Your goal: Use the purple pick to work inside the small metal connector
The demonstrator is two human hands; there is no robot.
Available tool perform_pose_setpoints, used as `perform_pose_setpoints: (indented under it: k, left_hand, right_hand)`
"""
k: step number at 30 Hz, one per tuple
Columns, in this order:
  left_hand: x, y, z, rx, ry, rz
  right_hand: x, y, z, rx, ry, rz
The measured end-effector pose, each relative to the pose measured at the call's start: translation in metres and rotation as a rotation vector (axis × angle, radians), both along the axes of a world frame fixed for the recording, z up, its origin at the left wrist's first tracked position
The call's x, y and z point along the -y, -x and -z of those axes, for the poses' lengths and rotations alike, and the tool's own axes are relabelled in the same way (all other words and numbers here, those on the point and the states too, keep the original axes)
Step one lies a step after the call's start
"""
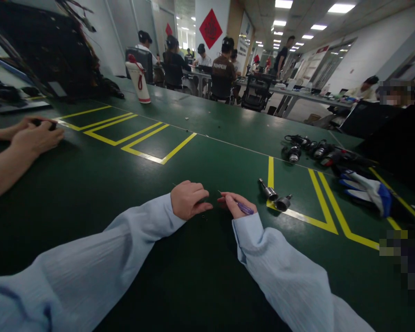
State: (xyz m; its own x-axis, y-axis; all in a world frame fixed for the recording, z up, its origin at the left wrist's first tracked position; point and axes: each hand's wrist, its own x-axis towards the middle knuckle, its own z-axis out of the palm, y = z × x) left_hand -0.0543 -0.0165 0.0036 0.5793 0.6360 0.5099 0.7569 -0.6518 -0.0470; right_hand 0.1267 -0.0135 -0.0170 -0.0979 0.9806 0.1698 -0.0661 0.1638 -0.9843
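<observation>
My right hand (238,204) is closed around a small tool with a translucent purple handle (245,208), pen-like in shape. A thin pale tip shows beyond its fingertips, too fine to identify. To its left, my left hand (191,199) rests low over the green table (200,276), fingers curled and thumb stretched toward the right hand. A hair-thin tip pokes out behind its knuckles; what lies inside the palm is hidden. The two hands are a short gap apart. Tiny dark bits (204,216) lie on the table just below the left hand.
Two metal sockets (275,199) lie right of my right hand. Beyond are power tools (293,153) and blue-white gloves (368,191). Yellow tape (162,160) marks the table. A white cup-shaped container (138,82) stands at the back. Another person's hands (36,133) hold something dark at left.
</observation>
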Motion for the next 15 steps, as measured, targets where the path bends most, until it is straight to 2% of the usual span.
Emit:
perform_pose_setpoints:
  k: [2, 5, 10, 15]
  left_hand:
    - [-0.005, 0.005, 0.001, 0.14, 0.093, -0.01]
    - [-0.009, 0.006, 0.002, 0.22, 0.165, -0.031]
    - [-0.005, 0.0, 0.002, 0.25, 0.203, -0.031]
    - [-0.003, 0.0, 0.003, 0.245, 0.187, -0.047]
  right_hand:
    - [-0.002, -0.003, -0.003, -0.091, 0.082, -0.034]
    - [-0.005, -0.007, -0.006, -0.233, 0.174, -0.171]
    - [-0.006, -0.008, -0.007, -0.317, 0.157, -0.4]
    - [0.004, 0.001, -0.005, -0.224, 0.064, -0.372]
